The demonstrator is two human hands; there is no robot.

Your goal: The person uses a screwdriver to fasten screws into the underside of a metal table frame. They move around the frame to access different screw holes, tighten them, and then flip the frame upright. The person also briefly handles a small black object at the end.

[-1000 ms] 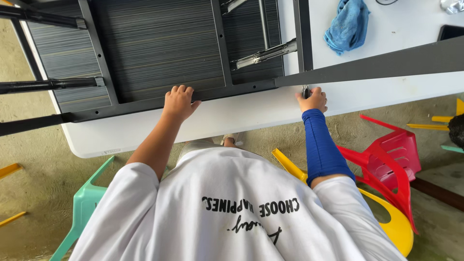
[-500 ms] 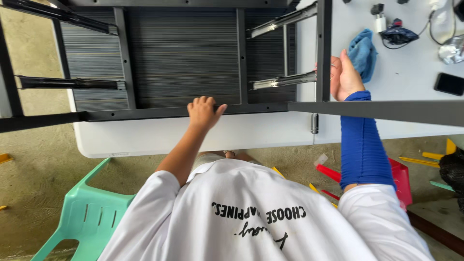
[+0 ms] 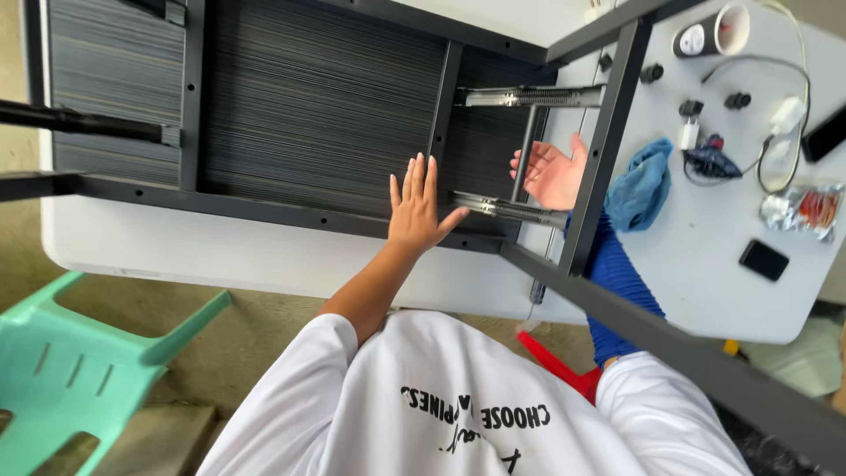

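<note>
A dark grey, ribbed panel with a black metal frame point(image 3: 317, 106) is seen lying upside down on a white plastic folding table point(image 3: 264, 260), filling the upper left and centre of the frame. The left hand point(image 3: 416, 207) is laid flat on the ribbed surface just left of centre, fingers straight and close together, thumb stretched out towards a silver metal drawer slide point(image 3: 511, 210) fixed along the frame's lower bar. Nothing is gripped by it. The right hand point(image 3: 553, 172), with a blue sleeve point(image 3: 617, 282) covering the forearm, is held open at centre right, palm up and fingers loosely spread, between the lower slide and a second silver slide point(image 3: 529, 95) above it. It lies just beside a black upright bar point(image 3: 608, 141); whether it touches the bar cannot be told.

At the right of the frame, on the bare tabletop, a crumpled blue cloth point(image 3: 641, 185), a small black rectangular device point(image 3: 763, 260), a shiny foil snack packet point(image 3: 800, 210) and white chargers with cables point(image 3: 780, 115) are scattered. A mint-green plastic chair point(image 3: 79, 370) is seen at lower left, and a red plastic chair point(image 3: 564, 370) shows at lower centre, beside the white shirt.
</note>
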